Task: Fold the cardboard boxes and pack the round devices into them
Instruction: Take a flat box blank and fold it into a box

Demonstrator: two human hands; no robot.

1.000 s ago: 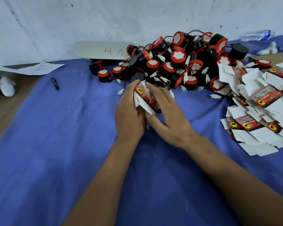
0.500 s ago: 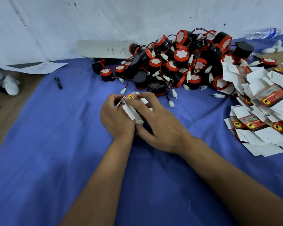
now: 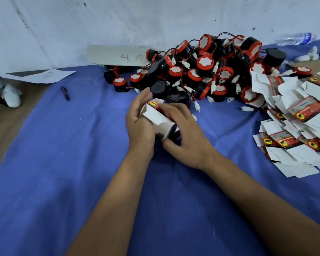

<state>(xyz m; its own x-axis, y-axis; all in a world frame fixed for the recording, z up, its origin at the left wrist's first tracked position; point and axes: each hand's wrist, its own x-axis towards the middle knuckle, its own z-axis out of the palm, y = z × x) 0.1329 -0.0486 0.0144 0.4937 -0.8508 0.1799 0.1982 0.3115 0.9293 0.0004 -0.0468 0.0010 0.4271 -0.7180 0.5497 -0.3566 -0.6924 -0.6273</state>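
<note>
Black-and-red round devices [image 3: 205, 63], white-and-red boxes [image 3: 301, 111], blue cloth [image 3: 63, 163].

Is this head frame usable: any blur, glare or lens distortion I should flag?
Head view: even, soft lighting with no glare; only faint shadows under the hands on the blue cloth. Wide-angle bending shows at the edges. The small red-and-white cardboard box, left hand and right hand look slightly soft; the pile of round red-and-black devices is reasonably sharp.
</note>
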